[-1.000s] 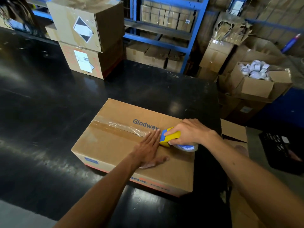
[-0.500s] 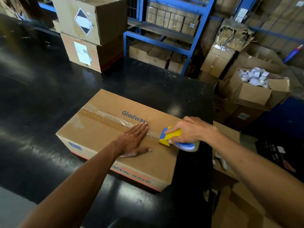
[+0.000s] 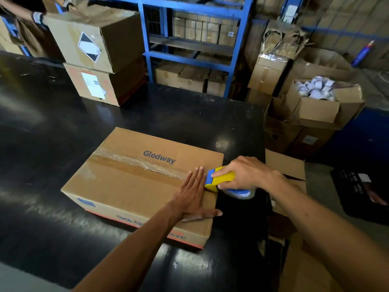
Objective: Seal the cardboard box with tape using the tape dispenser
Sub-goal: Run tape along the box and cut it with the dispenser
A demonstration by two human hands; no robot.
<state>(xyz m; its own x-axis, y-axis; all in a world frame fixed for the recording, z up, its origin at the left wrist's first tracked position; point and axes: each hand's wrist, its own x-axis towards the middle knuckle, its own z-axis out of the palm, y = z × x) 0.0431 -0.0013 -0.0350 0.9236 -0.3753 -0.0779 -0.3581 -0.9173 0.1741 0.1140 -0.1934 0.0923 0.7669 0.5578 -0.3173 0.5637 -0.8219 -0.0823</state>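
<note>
A brown cardboard box (image 3: 126, 186) printed "Glodway" lies on the black table (image 3: 42, 144). A strip of clear tape (image 3: 134, 165) runs along its top seam from the left edge toward the right. My left hand (image 3: 192, 196) lies flat on the box top near the right end, fingers spread, pressing on the seam. My right hand (image 3: 244, 172) grips the yellow and blue tape dispenser (image 3: 223, 179) at the box's right edge, its tape roll (image 3: 240, 192) hanging just past the edge.
Two stacked cardboard boxes (image 3: 99, 60) stand at the table's far left, where another person's gloved hand (image 3: 37, 16) reaches. Blue shelving (image 3: 189, 53) with cartons is behind. Open boxes (image 3: 320, 106) and a black crate (image 3: 357, 190) crowd the floor at right.
The dispenser has been drawn right along the seam to the box's right edge. My left hand has followed it along the tape to the right end.
</note>
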